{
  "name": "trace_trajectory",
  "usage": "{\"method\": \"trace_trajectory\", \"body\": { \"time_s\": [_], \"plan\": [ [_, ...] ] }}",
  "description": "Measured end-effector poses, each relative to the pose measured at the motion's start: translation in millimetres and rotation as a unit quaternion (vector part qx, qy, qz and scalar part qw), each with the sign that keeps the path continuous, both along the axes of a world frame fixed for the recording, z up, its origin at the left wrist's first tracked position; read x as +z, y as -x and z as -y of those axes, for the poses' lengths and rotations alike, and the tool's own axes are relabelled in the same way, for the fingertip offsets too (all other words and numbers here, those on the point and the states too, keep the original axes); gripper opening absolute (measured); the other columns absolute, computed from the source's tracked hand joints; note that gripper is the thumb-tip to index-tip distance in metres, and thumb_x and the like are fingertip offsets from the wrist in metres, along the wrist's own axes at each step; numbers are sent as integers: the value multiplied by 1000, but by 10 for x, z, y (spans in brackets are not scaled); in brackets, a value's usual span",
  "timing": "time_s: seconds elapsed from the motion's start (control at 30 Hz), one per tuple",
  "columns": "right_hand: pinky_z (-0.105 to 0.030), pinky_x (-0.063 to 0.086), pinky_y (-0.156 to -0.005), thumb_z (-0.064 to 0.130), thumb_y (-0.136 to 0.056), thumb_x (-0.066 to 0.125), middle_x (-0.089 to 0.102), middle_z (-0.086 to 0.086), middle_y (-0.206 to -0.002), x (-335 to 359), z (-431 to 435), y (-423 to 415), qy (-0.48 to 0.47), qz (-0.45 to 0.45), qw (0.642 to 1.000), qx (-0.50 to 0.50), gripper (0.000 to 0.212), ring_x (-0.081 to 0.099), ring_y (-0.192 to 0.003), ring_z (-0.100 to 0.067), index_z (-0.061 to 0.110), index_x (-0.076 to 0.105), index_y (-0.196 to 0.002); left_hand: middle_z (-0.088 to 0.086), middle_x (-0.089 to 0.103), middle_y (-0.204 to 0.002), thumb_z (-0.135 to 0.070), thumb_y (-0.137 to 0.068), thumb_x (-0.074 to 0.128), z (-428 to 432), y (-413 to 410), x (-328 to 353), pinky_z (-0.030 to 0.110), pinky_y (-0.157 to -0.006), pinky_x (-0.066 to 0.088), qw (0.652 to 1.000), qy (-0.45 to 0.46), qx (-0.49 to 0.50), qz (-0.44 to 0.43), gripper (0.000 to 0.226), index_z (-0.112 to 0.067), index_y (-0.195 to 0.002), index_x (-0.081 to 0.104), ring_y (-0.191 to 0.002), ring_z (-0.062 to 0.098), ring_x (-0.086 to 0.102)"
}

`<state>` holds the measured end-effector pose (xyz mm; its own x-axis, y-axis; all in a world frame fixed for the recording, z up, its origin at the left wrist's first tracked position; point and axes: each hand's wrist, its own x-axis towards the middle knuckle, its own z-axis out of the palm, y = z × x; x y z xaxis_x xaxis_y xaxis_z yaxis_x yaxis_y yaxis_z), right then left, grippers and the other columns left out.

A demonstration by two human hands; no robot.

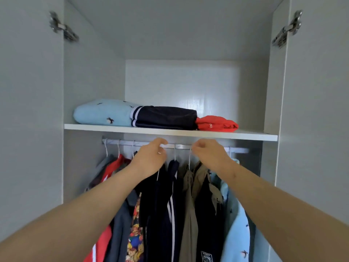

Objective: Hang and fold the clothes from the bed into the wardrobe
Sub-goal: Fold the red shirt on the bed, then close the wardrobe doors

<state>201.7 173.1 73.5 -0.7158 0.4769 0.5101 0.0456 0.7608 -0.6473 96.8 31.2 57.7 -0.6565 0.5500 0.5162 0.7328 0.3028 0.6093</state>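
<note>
I can read nothing: white lettering on the red folded garment (217,124) and a badge (206,257) on the dark hanging garment (205,214) are too blurred.

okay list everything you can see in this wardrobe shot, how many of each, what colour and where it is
wardrobe: one, pale grey, open, fills the view
hinges: two, metal, upper left and upper right
shelf: one, white, above the rail
light blue garment: one, folded, left end of the shelf
navy garment: one, white-striped, folded, middle of the shelf
red garment: one, folded, right of the navy one
rail: one, pale metal, under the shelf
hangers: at least six, white, hooked on the rail
hanging clothes: several, red, grey, cartoon print, navy, khaki, light blue
left hand: at the rail, grips a hanger
right hand: at the rail, pinches a hanger hook
</note>
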Motion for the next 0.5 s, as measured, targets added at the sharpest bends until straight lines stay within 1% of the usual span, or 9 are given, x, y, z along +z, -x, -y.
{"method": "trace_trajectory", "body": {
  "time_s": [0.07,0.13,0.17,0.23,0.27,0.3,0.37,0.47,0.5],
  "plan": [
    [-20,35,-51,21,-91,44,54,2,-66,-86,226,-108,5,12,1000,13,24,45,-59,-9,8,62,-83,3,64,-107,-11,-90,47,223,-151,-103,21,-80,43,1000,-8,17,11,26,-20,-113,58,-96,18,60],
    [-15,34,-50,21,-91,45,58,-7,-72,-135,464,-178,13,16,999,28,25,45,-59,-9,3,63,-92,3,66,-103,-9,-90,48,463,-289,-142,25,-90,46,999,-29,17,36,22,-22,-99,63,-98,20,62],
    [-14,33,-51,22,-92,46,59,-5,-76,-156,545,-196,18,13,999,40,25,46,-60,-8,4,63,-93,1,67,-97,-8,-89,49,540,-331,-145,24,-90,47,998,-43,14,45,22,-25,-90,63,-94,20,63],
    [-14,35,-57,22,-92,47,60,2,-81,-176,779,-256,34,8,997,67,21,49,-66,-3,10,64,-91,-5,67,-81,-6,-87,52,783,-424,-134,10,-75,46,996,-73,26,46,30,-33,-77,59,-80,15,64],
    [-14,37,-59,21,-91,48,60,5,-82,-184,911,-277,42,4,996,81,18,50,-68,-2,13,64,-89,-7,66,-77,-5,-86,53,929,-466,-133,4,-68,43,994,-87,37,45,32,-34,-75,59,-74,12,63],
    [-14,39,-62,19,-91,48,60,7,-82,-195,1040,-288,52,0,994,96,16,51,-70,-1,17,64,-88,-7,66,-75,-4,-85,53,1075,-506,-131,2,-64,42,993,-99,46,43,32,-34,-75,59,-70,9,63],
    [-13,42,-66,15,-90,48,61,11,-82,-207,1232,-308,53,-5,992,118,19,52,-73,-2,25,63,-86,-8,67,-74,-5,-86,53,1261,-552,-141,4,-63,44,991,-111,59,39,31,-33,-74,60,-67,9,63],
    [-10,38,-62,12,-89,48,60,11,-85,-233,1632,-243,64,-13,986,151,20,53,-78,-5,24,64,-87,-10,63,-68,-3,-86,52,1704,-604,-159,23,-73,48,987,-130,89,33,32,-32,-71,57,-65,15,62],
    [-11,38,-62,12,-89,48,61,12,-84,-236,1778,-210,75,-16,983,167,21,54,-78,-5,24,64,-86,-9,62,-67,-2,-86,51,1860,-620,-156,24,-72,48,985,-139,91,36,33,-30,-71,57,-63,14,61]
  ]
}}
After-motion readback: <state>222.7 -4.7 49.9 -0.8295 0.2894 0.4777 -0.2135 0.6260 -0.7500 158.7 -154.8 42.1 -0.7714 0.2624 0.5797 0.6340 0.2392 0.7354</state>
